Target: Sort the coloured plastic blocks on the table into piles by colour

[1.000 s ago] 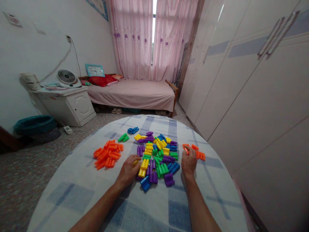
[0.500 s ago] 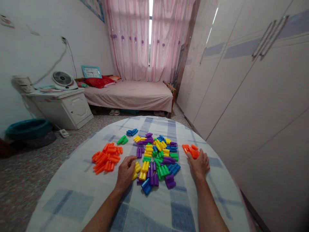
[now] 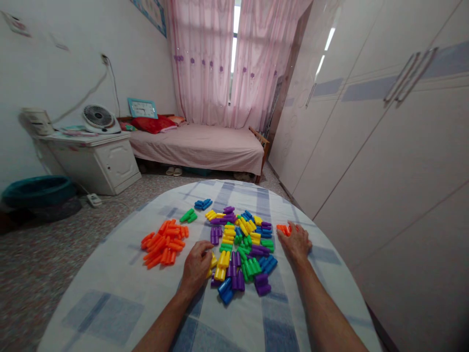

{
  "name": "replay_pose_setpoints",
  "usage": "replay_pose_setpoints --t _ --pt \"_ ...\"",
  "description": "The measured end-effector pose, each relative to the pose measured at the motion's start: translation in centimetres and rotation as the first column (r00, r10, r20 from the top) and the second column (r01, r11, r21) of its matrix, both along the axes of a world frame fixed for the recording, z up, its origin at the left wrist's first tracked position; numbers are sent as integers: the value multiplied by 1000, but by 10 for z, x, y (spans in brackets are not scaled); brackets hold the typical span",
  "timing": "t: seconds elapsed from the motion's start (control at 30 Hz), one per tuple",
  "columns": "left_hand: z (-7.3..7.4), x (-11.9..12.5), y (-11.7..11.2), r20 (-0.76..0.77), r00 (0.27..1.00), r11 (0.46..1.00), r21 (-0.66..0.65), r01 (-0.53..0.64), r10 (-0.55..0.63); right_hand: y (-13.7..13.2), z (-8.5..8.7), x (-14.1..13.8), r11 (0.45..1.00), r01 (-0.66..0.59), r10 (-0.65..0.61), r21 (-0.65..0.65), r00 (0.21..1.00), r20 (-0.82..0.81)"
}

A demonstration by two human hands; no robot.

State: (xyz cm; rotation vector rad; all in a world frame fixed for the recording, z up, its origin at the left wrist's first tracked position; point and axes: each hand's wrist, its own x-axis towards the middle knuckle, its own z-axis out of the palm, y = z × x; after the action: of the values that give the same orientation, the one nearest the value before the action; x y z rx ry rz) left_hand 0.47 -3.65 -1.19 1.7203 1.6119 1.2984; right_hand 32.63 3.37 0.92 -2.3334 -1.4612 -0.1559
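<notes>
My left hand [image 3: 198, 266] rests on the cloth with its fingers curled, right beside yellow connected plastic tubes [image 3: 212, 263]. Its thumb side is partly hidden, and whether anything is pinched there I cannot make out. My right hand [image 3: 297, 242] lies over a small group of orange plastic tubes [image 3: 282, 229], fingers spread and touching them. Part of that group is covered by the hand. Between the hands lies a mixed pile of joined tubes: purple [image 3: 234, 266], green [image 3: 251, 268], yellow [image 3: 222, 266] and blue [image 3: 226, 292].
A heap of orange tubes [image 3: 164, 244] sits left of my left hand. Green tubes [image 3: 188, 215] and blue tubes [image 3: 203, 204] lie farther back. The round table [image 3: 120, 313] wears a checked cloth. Beyond are a bed [image 3: 205, 142], a cabinet [image 3: 110, 161] and a wardrobe [image 3: 366, 161].
The view has shifted slightly. My right hand has moved a little forward and left over the orange tubes, covering more of them. My left hand stays beside the yellow tubes.
</notes>
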Motion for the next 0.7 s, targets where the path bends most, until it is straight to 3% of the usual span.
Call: replay_pose_setpoints --t 0.23,0.3,0.47,0.7 --pt "2 2 -1 0 1000 1000 -10 8 -8 -15 -1 -14 986 -129 120 101 989 88" --pt "2 2 -1 -2 1000 1000 -11 8 -8 -18 -4 -11 974 -145 142 172 989 31" --pt "2 2 -1 -12 1000 1000 -20 -1 1 -20 -10 3 945 -21 91 325 976 -200" --pt "3 0 1 -44 999 1000 -9 7 -7 -27 -11 -4 941 -199 203 276 979 14"
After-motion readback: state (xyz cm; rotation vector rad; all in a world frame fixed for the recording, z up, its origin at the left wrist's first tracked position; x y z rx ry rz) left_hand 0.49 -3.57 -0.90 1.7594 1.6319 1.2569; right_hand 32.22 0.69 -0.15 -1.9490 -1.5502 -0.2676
